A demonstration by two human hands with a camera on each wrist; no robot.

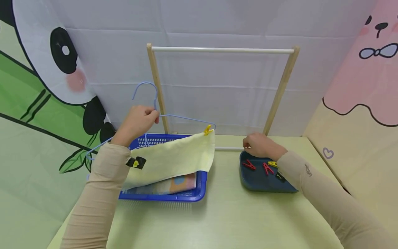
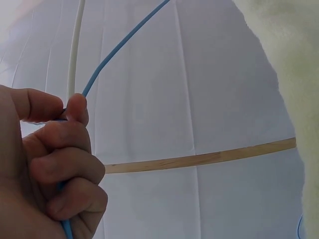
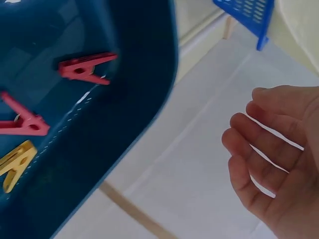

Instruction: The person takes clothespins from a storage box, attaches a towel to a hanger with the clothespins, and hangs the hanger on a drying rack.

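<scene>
My left hand [image 1: 138, 122] grips a blue wire hanger [image 1: 186, 118] just under its hook, fingers curled round the wire in the left wrist view. From the hanger's right end hangs a pale yellow towel [image 1: 177, 155], pinched there by a yellow clothespin [image 1: 208, 130]. The towel slants down over a blue basket [image 1: 202, 190]; its left end is behind my sleeve. Over the back left of a dark blue tray [image 1: 258, 186] is my right hand [image 1: 262, 145], its fingers loosely bent with nothing between them. Red clothespins [image 1: 249, 165] and a yellow clothespin [image 3: 17, 164] lie in the tray.
A rack with a white top bar [image 1: 217, 50] and wooden side posts [image 1: 281, 88] stands at the back of the table. A patterned cloth [image 1: 183, 183] lies in the basket. Printed fabric walls [image 1: 351, 138] enclose the sides.
</scene>
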